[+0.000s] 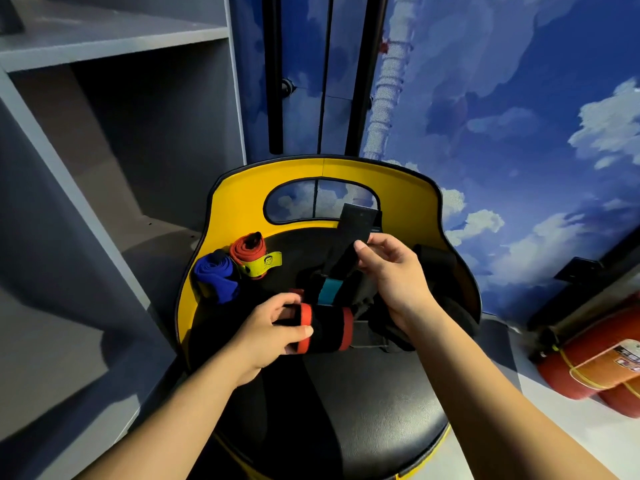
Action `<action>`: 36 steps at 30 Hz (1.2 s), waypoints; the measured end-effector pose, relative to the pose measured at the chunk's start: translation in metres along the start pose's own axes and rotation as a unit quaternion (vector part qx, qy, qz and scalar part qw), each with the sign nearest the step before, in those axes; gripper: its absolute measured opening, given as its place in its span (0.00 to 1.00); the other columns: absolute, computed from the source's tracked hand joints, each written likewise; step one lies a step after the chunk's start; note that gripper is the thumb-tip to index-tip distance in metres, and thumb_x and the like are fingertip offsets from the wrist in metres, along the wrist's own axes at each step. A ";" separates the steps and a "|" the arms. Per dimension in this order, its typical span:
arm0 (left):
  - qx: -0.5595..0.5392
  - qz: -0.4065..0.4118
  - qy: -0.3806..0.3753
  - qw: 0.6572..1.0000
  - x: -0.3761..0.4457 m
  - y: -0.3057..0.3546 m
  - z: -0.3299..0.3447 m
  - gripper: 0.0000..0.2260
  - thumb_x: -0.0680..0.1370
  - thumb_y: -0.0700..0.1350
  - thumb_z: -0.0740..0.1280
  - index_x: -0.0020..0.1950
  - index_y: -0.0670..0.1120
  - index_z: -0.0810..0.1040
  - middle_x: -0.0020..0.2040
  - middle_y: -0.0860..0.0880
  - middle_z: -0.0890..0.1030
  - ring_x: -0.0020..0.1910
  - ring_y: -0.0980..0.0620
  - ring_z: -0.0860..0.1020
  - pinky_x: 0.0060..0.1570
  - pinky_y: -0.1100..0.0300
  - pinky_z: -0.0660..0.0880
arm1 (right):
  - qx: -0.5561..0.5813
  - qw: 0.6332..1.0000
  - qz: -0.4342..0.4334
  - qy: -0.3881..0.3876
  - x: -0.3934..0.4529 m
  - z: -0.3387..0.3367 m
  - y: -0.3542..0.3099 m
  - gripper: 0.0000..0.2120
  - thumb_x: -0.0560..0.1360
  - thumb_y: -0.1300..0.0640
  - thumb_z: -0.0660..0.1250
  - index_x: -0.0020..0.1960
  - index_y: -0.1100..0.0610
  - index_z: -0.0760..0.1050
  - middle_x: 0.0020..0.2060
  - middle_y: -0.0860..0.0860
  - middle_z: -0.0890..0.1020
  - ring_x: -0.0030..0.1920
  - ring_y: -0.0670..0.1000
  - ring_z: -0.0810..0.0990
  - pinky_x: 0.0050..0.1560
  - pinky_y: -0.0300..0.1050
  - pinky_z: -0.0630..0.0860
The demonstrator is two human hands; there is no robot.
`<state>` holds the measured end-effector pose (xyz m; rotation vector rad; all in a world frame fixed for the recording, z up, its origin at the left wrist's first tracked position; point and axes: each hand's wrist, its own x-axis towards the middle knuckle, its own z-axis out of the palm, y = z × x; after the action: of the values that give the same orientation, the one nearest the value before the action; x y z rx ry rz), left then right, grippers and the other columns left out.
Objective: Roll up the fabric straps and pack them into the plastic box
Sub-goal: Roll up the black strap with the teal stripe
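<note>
My left hand (pixel 277 327) grips one end of a rolled black strap with red edges (pixel 327 329), held just above the chair seat. My right hand (pixel 391 271) pinches the loose black tail of that strap (pixel 353 230), which rises toward the chair back. A teal patch (pixel 327 289) shows on the strap between my hands. A rolled blue strap (pixel 216 277) and a rolled red strap with a yellow label (pixel 251 256) lie at the seat's back left. A clear plastic box (pixel 367 336) sits under my right wrist, mostly hidden, with dark fabric around it.
All of this sits on a black seat of a yellow-backed chair (pixel 242 192). Grey shelving (pixel 114 109) stands to the left. Red fire extinguishers (pixel 595 365) lie on the floor at right, under a blue sky-painted wall.
</note>
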<state>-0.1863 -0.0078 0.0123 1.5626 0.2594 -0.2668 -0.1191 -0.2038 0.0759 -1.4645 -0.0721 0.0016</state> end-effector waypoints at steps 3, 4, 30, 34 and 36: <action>-0.045 -0.015 0.014 0.999 0.002 0.005 -0.001 0.20 0.76 0.32 0.71 0.62 0.52 0.76 0.57 0.43 0.81 0.57 0.42 0.81 0.51 0.43 0.82 | -0.031 0.998 -0.034 -0.046 -0.008 0.005 -0.006 0.07 0.78 0.62 0.70 0.55 0.56 0.81 0.48 0.62 0.85 0.50 0.56 0.85 0.56 0.52 0.80; -0.056 -0.019 0.019 0.998 0.003 0.006 -0.001 0.20 0.76 0.31 0.70 0.63 0.52 0.76 0.57 0.42 0.81 0.57 0.42 0.81 0.51 0.43 0.82 | -0.051 0.996 -0.042 -0.064 -0.011 0.007 -0.009 0.07 0.78 0.62 0.70 0.56 0.57 0.82 0.49 0.62 0.85 0.52 0.59 0.84 0.57 0.54 0.80; -0.348 -0.068 0.107 0.929 0.020 0.041 -0.008 0.08 0.81 0.36 0.63 0.57 0.46 0.77 0.53 0.38 0.82 0.50 0.40 0.82 0.43 0.45 0.79 | -0.064 0.991 0.029 -0.116 -0.037 0.015 0.007 0.08 0.74 0.65 0.75 0.48 0.56 0.79 0.34 0.54 0.72 0.38 0.53 0.70 0.42 0.47 0.67; -0.414 -0.101 0.085 0.901 0.014 0.044 -0.006 0.13 0.79 0.37 0.66 0.63 0.39 0.77 0.57 0.34 0.82 0.57 0.37 0.81 0.45 0.45 0.81 | -0.035 0.992 0.084 -0.085 -0.035 0.012 0.013 0.13 0.73 0.66 0.75 0.49 0.58 0.72 0.30 0.49 0.77 0.33 0.51 0.79 0.34 0.41 0.75; -0.426 -0.116 0.069 0.895 0.010 0.045 -0.004 0.14 0.78 0.37 0.67 0.64 0.38 0.76 0.59 0.32 0.81 0.59 0.35 0.80 0.48 0.44 0.81 | -0.051 0.992 0.085 -0.074 -0.034 0.011 0.018 0.12 0.73 0.67 0.75 0.48 0.59 0.71 0.30 0.49 0.76 0.31 0.48 0.78 0.31 0.37 0.73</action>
<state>-0.1621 -0.0046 0.0518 0.6739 0.5882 -0.1855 -0.1528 -0.1929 0.0576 -1.5682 -0.0688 0.2479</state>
